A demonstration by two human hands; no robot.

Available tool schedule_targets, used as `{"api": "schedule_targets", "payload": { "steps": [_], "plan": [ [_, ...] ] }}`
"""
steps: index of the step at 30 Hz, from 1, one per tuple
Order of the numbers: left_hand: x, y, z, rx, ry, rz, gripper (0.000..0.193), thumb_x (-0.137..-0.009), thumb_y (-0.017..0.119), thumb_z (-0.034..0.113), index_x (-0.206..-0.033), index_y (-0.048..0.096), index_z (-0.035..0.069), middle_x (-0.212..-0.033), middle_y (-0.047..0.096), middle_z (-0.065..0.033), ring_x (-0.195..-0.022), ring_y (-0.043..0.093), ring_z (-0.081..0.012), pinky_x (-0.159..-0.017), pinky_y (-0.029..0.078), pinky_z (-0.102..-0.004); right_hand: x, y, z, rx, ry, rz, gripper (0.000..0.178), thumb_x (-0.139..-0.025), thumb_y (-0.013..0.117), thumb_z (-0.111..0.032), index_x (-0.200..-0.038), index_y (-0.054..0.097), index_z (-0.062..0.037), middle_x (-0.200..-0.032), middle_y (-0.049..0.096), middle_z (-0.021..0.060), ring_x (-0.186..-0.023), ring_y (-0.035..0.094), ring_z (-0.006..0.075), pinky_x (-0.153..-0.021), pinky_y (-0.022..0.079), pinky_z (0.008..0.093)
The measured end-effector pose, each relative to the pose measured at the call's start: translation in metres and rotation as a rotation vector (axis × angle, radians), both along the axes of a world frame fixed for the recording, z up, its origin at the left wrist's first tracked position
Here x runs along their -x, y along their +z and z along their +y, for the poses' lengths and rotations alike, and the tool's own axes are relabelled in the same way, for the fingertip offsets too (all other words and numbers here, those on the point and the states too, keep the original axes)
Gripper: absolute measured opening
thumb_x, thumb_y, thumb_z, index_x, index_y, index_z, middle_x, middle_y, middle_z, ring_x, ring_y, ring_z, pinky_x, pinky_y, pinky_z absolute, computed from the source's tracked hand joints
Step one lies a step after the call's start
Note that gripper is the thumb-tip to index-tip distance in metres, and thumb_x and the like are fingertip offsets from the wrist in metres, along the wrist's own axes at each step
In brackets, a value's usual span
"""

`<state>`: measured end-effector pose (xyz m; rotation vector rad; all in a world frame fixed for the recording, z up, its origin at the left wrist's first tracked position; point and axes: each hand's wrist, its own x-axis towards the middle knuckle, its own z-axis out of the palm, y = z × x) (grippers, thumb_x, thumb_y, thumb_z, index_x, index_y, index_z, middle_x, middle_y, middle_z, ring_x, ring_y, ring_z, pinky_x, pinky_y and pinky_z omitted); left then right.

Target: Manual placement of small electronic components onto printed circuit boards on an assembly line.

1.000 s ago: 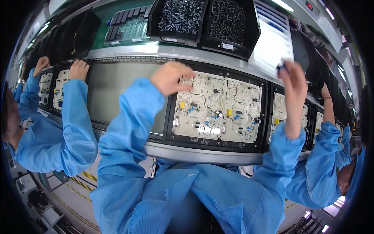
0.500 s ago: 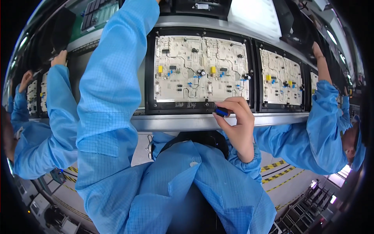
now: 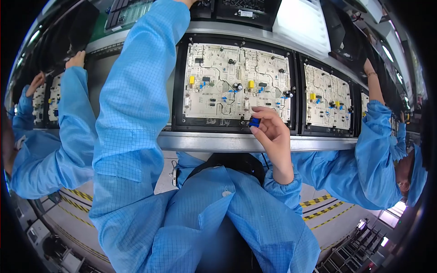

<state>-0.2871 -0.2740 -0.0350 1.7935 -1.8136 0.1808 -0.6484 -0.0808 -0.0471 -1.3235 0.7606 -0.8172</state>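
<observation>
Between thumb and fingertips, my right hand [image 3: 276, 136] pinches a small blue-and-black electronic component [image 3: 254, 122]. It is held over the front edge of a black frame [image 3: 214, 127], just below a pale circuit board [image 3: 218, 105]. That board sits in the frame and carries yellow, black and blue parts. My left arm stretches far forward along the board's left side. Only a sliver of my left hand [image 3: 187, 2] shows at the top edge, beside the parts bins, with its fingers out of view.
Dark bins of small parts [image 3: 243, 10] stand behind the metal rail. A bright white panel [image 3: 301, 27] lies to their right. Another framed board [image 3: 327, 98] sits to the right on the line. Co-workers in blue sleeves [image 3: 75, 107] reach forward on both sides.
My right hand has shifted slightly left and up, and the component has turned to show more of its blue side. My left arm remains stretched forward, and the view has shifted a little.
</observation>
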Motion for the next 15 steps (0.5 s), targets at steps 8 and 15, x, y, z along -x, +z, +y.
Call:
{"api": "schedule_targets", "payload": {
  "steps": [8,15],
  "plan": [
    [0.013,-0.006,0.01,0.09,-0.062,0.37,0.018,-0.065,0.072,0.013,-0.082,0.068,0.007,-0.071,0.063,-0.0091,-0.067,0.062,-0.0171,-0.063,0.049,-0.0265,-0.024,0.001,-0.029,0.496,0.139,0.458,0.038,-0.071,0.065,0.003,-0.106,0.052,-0.0004,-0.102,0.057,0.0104,-0.087,0.057,0.0184,-0.077,0.046,0.0269],
    [0.041,0.007,0.076,0.217,-0.206,0.607,0.014,-0.074,0.065,0.006,-0.088,0.065,0.003,-0.081,0.061,-0.0091,-0.072,0.061,-0.0167,-0.065,0.049,-0.0261,-0.042,-0.001,-0.042,0.624,0.266,0.623,0.041,-0.067,0.069,-0.002,-0.104,0.05,-0.0013,-0.094,0.062,0.0114,-0.083,0.059,0.0244,-0.074,0.047,0.0307]
  ]
}}
